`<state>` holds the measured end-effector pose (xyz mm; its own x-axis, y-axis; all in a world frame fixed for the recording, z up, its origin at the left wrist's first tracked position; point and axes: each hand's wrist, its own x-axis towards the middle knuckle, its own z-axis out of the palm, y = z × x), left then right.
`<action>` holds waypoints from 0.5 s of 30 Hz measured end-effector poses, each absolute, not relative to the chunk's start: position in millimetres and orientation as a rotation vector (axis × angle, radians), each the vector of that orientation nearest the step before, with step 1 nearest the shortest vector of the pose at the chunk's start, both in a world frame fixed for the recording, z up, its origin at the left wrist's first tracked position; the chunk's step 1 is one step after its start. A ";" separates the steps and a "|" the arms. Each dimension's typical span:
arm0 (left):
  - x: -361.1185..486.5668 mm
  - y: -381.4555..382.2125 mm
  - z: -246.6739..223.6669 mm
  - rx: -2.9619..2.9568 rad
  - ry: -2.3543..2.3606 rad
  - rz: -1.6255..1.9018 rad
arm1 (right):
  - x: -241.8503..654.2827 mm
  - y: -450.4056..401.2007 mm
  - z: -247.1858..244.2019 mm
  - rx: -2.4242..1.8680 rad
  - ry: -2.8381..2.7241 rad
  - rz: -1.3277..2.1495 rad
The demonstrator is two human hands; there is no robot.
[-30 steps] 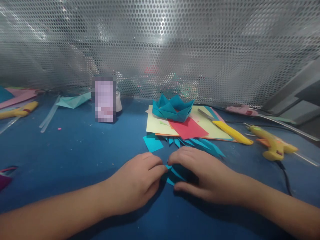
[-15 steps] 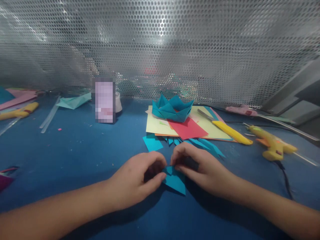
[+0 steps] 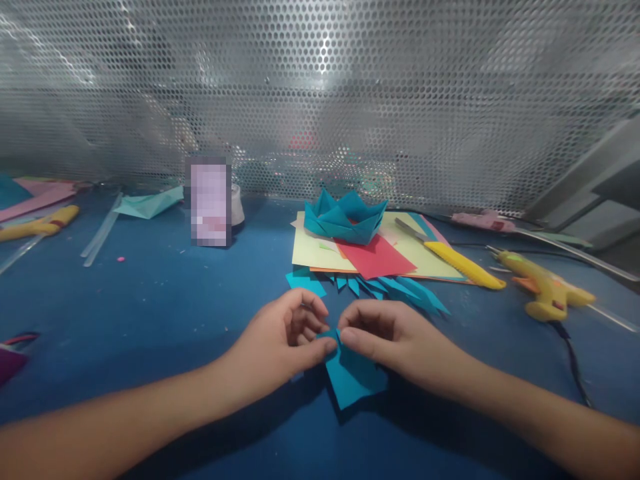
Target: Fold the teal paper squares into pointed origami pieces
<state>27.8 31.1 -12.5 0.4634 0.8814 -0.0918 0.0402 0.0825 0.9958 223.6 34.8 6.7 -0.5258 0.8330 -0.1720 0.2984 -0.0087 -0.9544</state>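
Between my hands is a small piece of blue paper (image 3: pixel 353 380), its lower part hanging toward me. My left hand (image 3: pixel 285 337) has its thumb on the paper's upper left edge, the other fingers curled behind. My right hand (image 3: pixel 395 340) pinches the top of the same paper between thumb and forefinger. Just beyond lie a blue paper square (image 3: pixel 305 283) and several pointed blue paper pieces (image 3: pixel 385 288). Farther back, a folded blue paper crown shape (image 3: pixel 345 219) rests on a stack of coloured paper (image 3: pixel 315 250).
A red paper piece (image 3: pixel 375 257) and a yellow utility knife (image 3: pixel 465 265) lie on the stack. On the right is a yellow glue gun (image 3: pixel 550 287) with a cord; another glue gun (image 3: pixel 50 223) lies left. Glue sticks (image 3: pixel 103 230) and a blurred-out upright object (image 3: pixel 210 203) stand nearer the perforated metal wall (image 3: pixel 320 100).
The blue paper has turned and opened out, showing a larger face toward me. My left fingers have lifted and loosened, and my right thumb has moved onto the paper's top.
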 end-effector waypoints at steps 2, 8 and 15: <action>27.5 32.1 -12.9 1.332 0.915 0.776 | 223.0 35.2 4.7 -1.214 -1.835 1.561; 26.4 33.3 -15.5 1.282 0.890 0.785 | 221.7 35.9 4.6 -1.274 -1.837 1.607; 25.8 31.9 -13.4 1.298 0.892 0.797 | 221.7 36.7 4.0 -1.271 -1.876 1.568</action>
